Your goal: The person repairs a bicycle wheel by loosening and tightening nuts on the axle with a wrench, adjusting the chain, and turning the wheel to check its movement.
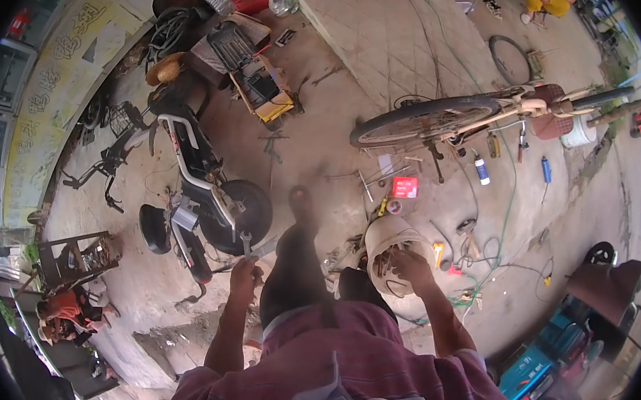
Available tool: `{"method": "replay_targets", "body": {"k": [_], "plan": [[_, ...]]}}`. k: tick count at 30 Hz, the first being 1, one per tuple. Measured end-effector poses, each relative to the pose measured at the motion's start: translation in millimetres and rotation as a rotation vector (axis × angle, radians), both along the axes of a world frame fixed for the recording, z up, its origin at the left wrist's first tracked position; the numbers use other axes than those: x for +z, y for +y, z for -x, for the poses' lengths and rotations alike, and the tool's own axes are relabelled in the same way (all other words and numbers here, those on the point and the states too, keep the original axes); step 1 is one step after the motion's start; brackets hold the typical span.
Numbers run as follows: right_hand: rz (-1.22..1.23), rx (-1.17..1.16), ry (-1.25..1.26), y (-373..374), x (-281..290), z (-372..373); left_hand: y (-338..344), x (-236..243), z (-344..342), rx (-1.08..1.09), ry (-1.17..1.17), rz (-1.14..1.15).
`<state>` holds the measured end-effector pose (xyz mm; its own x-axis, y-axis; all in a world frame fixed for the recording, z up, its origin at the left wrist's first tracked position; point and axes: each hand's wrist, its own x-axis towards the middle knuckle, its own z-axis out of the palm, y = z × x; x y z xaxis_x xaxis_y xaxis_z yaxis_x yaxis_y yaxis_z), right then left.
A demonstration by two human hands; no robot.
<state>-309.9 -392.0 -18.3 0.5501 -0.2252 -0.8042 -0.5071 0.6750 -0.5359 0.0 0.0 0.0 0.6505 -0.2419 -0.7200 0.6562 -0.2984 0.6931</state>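
The left hand is closed around one grey metal wrench, its head pointing far. The right hand is inside one round off-white bucket, near and to the right; I cannot tell whether its fingers hold anything. Just beyond the bucket lies one red rectangular box; farther right, one white-and-blue bottle and one blue-handled screwdriver. Far right is one bicycle; left, one black-and-white scooter.

Bucket open-topped, passable — bicycle blocking ahead
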Motion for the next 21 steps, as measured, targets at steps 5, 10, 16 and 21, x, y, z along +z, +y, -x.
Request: {"method": "replay_targets", "body": {"k": [5,10,16,21], "plan": [[-0.029,-0.218,0.005,-18,7,-57,-93,-44,-116,-0.319,-0.034,-0.099],[-0.039,-0.364,0.092,-32,50,-159,-201,-17,-259,-0.673,-0.195,-0.207],[0.127,-0.533,0.131,-81,129,-224,-307,-19,-363,-1.126,-0.421,-0.231],[0.336,-0.783,0.068,-153,146,-216,-429,2,-372,-1.238,-0.495,-0.062]]}}
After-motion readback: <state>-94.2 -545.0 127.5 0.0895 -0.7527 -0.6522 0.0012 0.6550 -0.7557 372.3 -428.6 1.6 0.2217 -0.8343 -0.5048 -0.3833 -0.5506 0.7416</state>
